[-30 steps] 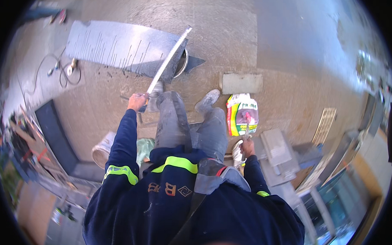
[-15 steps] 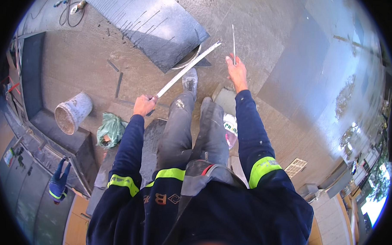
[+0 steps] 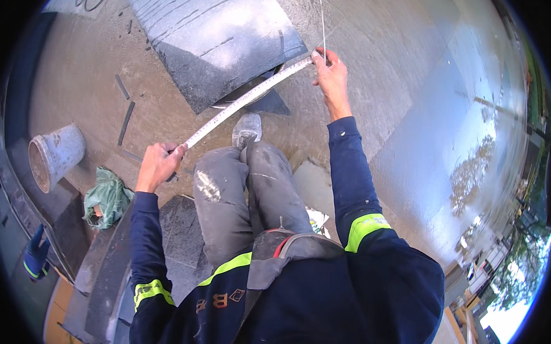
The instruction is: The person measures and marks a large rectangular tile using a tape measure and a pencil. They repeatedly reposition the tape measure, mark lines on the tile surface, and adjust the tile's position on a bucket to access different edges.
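A white tape measure blade (image 3: 248, 98) with fine markings stretches between my hands, bowing slightly over the near edge of a wet, dark stone slab (image 3: 219, 42). My left hand (image 3: 160, 163) is closed around the near end of the tape; a dark bit shows under the palm, but the case is mostly hidden. My right hand (image 3: 331, 77) is closed on a thin pale rod (image 3: 322, 25) that points away from me. The far end of the blade meets its thumb and fingers; whether they pinch it is hard to tell. Under the slab's corner shows a round rim (image 3: 241, 98).
A dirty white bucket (image 3: 57, 155) lies tilted at the left, near a green plastic bag (image 3: 108, 196). Dark strips (image 3: 126, 123) are scattered on the floor. More slabs (image 3: 182, 229) lie by my knees. Wet floor (image 3: 435, 117) shines at the right. Another person (image 3: 36, 254) is far left.
My right hand has come to the blade's far end, where it was apart before. My left hand has moved left and nearer me, and the blade now bows. The whole view has shifted.
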`<action>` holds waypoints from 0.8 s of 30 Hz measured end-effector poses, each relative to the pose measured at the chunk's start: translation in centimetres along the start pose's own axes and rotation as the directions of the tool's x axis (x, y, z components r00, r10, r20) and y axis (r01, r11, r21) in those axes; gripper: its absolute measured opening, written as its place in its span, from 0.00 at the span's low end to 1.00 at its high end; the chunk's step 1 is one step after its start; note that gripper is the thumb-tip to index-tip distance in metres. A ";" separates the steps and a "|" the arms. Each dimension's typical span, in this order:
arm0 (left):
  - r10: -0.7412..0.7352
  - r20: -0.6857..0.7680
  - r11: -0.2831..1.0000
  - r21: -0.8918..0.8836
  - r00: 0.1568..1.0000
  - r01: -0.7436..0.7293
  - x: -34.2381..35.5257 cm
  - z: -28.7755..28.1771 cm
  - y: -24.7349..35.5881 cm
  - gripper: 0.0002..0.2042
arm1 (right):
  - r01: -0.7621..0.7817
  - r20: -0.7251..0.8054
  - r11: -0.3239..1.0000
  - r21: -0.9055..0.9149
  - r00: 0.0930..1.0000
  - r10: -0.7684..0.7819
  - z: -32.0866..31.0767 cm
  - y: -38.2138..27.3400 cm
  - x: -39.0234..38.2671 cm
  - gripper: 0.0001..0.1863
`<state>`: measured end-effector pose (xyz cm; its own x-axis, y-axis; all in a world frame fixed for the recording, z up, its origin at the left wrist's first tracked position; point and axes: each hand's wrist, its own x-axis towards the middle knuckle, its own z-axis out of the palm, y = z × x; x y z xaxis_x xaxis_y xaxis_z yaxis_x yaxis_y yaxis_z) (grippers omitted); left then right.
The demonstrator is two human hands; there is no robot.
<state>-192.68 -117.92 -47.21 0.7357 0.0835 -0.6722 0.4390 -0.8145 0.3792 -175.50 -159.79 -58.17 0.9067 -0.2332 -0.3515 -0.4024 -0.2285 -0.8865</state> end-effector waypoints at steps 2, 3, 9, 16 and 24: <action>0.016 -0.025 1.000 -0.004 1.000 -0.016 0.5 0.5 -1.2 0.24 | 0.058 -0.005 0.998 -0.016 0.998 -0.058 0.4 1.1 0.3 0.21; 0.007 -0.039 1.000 0.004 0.999 -0.007 0.7 0.8 -1.9 0.24 | 0.095 0.010 0.995 0.013 0.995 -0.095 0.6 1.6 0.4 0.21; 0.090 -0.107 0.990 0.116 0.990 -0.078 2.6 1.8 -5.2 0.25 | 0.194 0.047 0.980 0.043 0.979 -0.196 1.6 3.7 1.0 0.19; 0.047 -0.087 0.989 0.145 0.995 -0.034 3.4 1.9 -5.6 0.26 | 0.231 0.073 0.967 0.112 0.968 -0.240 1.5 4.2 1.4 0.19; -0.040 -0.156 0.996 0.076 0.987 0.052 3.0 2.1 -5.2 0.29 | 0.258 0.071 0.962 -0.086 0.965 -0.253 1.3 4.0 1.4 0.19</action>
<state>-193.87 -114.64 -52.55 0.7890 0.2041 -0.5795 0.4362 -0.8503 0.2944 -175.67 -159.79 -62.60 0.9855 -0.1006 -0.1364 -0.1639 -0.3611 -0.9180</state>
